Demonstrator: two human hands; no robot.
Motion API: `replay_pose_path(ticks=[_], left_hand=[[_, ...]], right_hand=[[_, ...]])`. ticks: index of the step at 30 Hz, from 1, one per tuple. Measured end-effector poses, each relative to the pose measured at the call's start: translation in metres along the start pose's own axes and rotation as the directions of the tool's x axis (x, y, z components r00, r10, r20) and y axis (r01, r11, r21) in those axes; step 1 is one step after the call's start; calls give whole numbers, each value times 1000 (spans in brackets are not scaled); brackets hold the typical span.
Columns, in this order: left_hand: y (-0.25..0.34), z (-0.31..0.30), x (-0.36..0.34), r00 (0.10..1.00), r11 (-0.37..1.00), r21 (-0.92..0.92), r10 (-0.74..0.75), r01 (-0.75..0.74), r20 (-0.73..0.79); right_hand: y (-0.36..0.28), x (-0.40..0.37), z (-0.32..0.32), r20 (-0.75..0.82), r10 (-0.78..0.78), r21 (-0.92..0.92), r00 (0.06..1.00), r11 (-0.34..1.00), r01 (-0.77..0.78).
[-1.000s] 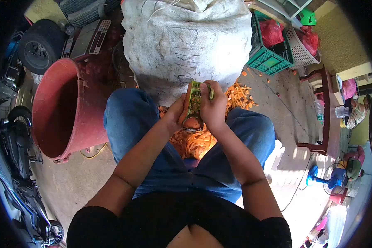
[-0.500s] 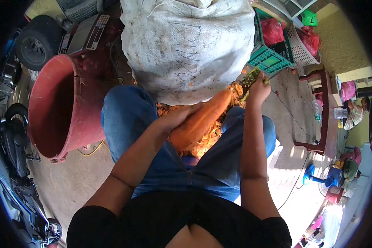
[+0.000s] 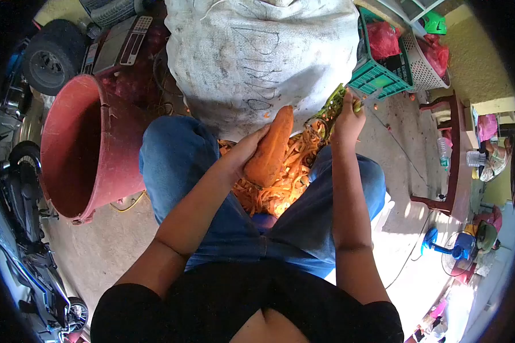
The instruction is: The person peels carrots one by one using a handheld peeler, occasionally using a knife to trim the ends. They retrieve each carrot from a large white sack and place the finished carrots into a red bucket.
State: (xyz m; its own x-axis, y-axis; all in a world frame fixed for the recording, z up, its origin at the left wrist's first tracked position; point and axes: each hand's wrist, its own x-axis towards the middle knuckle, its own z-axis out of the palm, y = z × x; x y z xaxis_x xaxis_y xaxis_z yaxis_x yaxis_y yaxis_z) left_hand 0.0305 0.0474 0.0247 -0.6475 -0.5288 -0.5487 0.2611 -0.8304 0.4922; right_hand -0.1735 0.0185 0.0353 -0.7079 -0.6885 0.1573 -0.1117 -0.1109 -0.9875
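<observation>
My left hand (image 3: 247, 150) is wrapped round the side of a large orange carrot (image 3: 273, 150), which stands tilted with its narrow end up and away from me. Below it, between my knees, lies a heap of orange peelings (image 3: 277, 197). My right hand (image 3: 349, 119) is closed on the handle of a yellow-green peeler (image 3: 332, 107), held to the right of the carrot and apart from it. Bits of peel cling around the peeler, and its blade is hard to make out. The heap's container is mostly hidden.
A big white woven sack (image 3: 257, 63) stands right in front of me. At left lies a red tub (image 3: 123, 154), tipped toward me. Green crate (image 3: 380, 77) and white basket (image 3: 423, 63) stand at far right. A wooden frame (image 3: 455, 160) and a blue fan (image 3: 452, 251) are farther right.
My left hand has turned the carrot more upright, its narrow end swinging left. My right hand and the peeler have shifted slightly left, and more peelings show below.
</observation>
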Motion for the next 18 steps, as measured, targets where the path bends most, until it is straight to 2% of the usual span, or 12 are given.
replay_pose_path(ticks=[3,8,9,11,13,15,18], left_hand=[[0,3,-1,1000,999,-36,1,0,18],[-4,-6,5,997,999,-9,35,-35,-66],[-4,-5,5,997,999,-8,37,-37,-65],[-5,-4,4,995,998,10,55,-55,-83],[-7,-5,5,994,998,9,63,-63,-91],[-6,-4,4,993,997,9,72,-72,-97],[-2,1,-2,997,999,-13,32,-33,-76]], right_hand=[[-6,-2,0,-2,37,-36,999,999,-37],[-2,-4,1,19,150,143,988,978,-151],[-3,-5,2,19,148,145,989,978,-149],[-4,-9,2,61,113,32,992,993,-115],[-16,-16,5,84,170,70,982,982,-176],[-27,-23,7,182,293,205,939,922,-328],[-17,-31,13,196,292,180,936,928,-327]])
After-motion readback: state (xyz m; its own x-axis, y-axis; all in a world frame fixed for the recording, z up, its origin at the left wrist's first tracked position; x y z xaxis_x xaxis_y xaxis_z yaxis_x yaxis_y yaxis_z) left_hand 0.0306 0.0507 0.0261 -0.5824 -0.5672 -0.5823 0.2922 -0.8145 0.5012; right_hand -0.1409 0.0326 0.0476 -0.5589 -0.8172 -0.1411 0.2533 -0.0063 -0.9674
